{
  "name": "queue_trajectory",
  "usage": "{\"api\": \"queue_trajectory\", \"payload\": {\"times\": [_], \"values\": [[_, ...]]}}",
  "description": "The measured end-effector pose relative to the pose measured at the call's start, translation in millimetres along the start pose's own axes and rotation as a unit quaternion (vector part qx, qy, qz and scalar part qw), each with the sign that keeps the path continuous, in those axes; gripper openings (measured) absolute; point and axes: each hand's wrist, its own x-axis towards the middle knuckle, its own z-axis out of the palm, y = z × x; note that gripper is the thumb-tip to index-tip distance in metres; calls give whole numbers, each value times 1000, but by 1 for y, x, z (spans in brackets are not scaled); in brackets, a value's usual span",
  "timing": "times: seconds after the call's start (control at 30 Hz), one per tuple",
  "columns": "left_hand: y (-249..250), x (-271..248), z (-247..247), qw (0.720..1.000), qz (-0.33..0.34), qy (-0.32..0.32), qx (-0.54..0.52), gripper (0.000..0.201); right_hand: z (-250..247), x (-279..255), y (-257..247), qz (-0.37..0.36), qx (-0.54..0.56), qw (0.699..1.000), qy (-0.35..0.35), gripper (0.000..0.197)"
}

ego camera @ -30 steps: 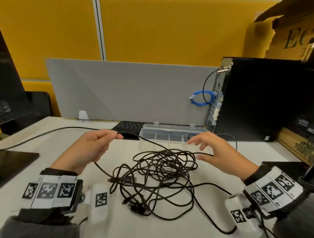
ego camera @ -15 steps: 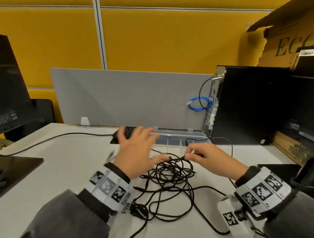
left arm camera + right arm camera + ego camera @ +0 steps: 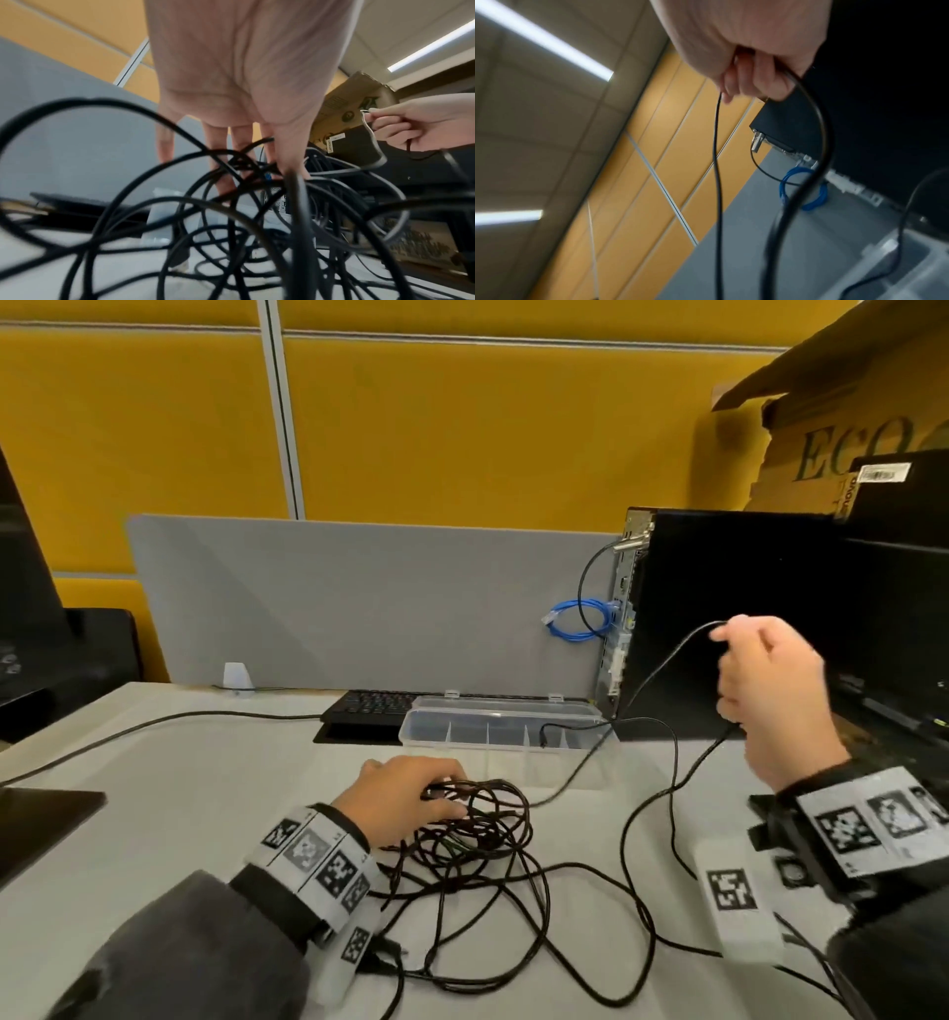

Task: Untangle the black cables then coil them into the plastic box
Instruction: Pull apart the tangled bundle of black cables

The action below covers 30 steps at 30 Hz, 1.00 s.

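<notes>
A tangle of black cables (image 3: 477, 845) lies on the white desk in front of me. My left hand (image 3: 411, 798) lies palm-down on the top of the tangle, fingers straight and spread among the loops (image 3: 239, 168). My right hand (image 3: 765, 690) is raised at the right in front of the black computer case and grips one black cable (image 3: 662, 670) in a closed fist; in the right wrist view the cable (image 3: 818, 125) hangs down from the fist (image 3: 754, 81). That strand runs from the fist down to the tangle. The clear plastic box (image 3: 506, 726) stands open behind the tangle.
A black computer case (image 3: 744, 618) stands at the right with a blue cable coil (image 3: 580, 621) at its back. A black keyboard (image 3: 369, 706) lies left of the box, against a grey divider (image 3: 359, 598). A cardboard box (image 3: 821, 439) sits above the case. A thin black cable (image 3: 154, 726) crosses the desk's left.
My right hand has lifted up and to the right, pulling a black cable out of the tangle. My left hand has settled flat on the tangle.
</notes>
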Motion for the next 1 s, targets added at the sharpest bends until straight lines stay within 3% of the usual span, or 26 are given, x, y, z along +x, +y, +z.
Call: {"api": "queue_trajectory", "payload": {"times": [0.07, 0.17, 0.23, 0.33, 0.4, 0.47, 0.6, 0.73, 0.8, 0.9, 0.97, 1.0], "values": [[5, 2, -8, 999, 4, -36, 12, 19, 12, -5, 8, -14, -75, 995, -68, 13], [11, 12, -21, 994, 0, -98, 38, 29, 29, -16, 15, -40, -202, 955, -212, 35], [13, 23, -28, 989, 4, -131, 70, 34, 43, -26, 18, -73, -290, 890, -345, 41], [14, 40, -35, 983, 9, -161, 86, 31, 58, -45, 23, -35, -375, 777, -505, 47], [15, 51, -42, 980, 5, -183, 80, 28, 64, -53, 31, -24, -435, 722, -538, 45], [18, 60, -48, 975, 3, -205, 88, 25, 71, -58, 41, -32, -462, 695, -550, 38], [15, 70, -49, 976, 22, -203, 76, 23, 80, -61, 57, 11, -364, 695, -620, 35], [5, 69, -37, 990, 64, -123, 10, 19, 79, -62, 67, 51, -255, 715, -649, 38], [4, 69, -31, 991, 75, -105, -29, 13, 81, -69, 71, 67, -238, 708, -662, 43], [3, 67, -27, 991, 102, -87, -25, 7, 77, -68, 70, 53, -251, 710, -656, 27], [-4, 62, -31, 992, 101, -74, -33, 8, 62, -53, 60, 68, -265, 751, -601, 28], [-9, 59, -33, 993, 88, -70, -44, 8, 53, -42, 52, 93, -249, 796, -544, 28]]}}
